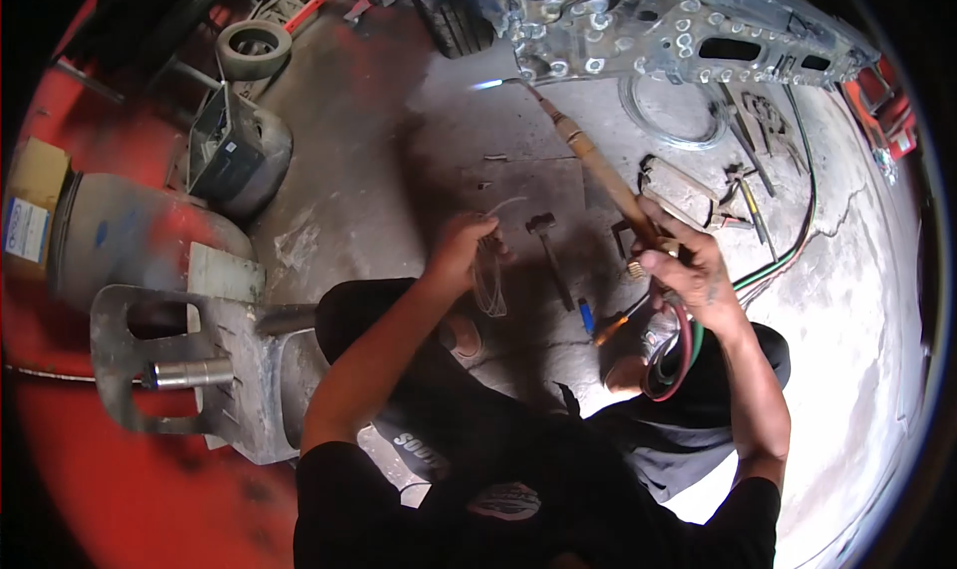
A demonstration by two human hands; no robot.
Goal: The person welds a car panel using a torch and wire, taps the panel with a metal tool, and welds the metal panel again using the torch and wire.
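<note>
My right hand [688, 265] is closed round the rear of a gas torch [603, 173], which points up and left. A blue-white flame [486, 85] burns at its tip, just left of the metal car body part [638, 40]. Red and green hoses [684, 355] hang from the torch below my hand. Left of centre, my left hand [469, 253] is closed on a coil of thin wire [488, 288]; one wire end sticks out to the right above the fingers.
A hammer [548, 255], a blue-handled tool [586, 316] and an orange screwdriver [611, 330] lie on the floor between my feet. A wire coil [673, 120], clamps [688, 188] and hoses are at right. A plastic chair [249, 370], tank [150, 235] and tyre [253, 50] stand left.
</note>
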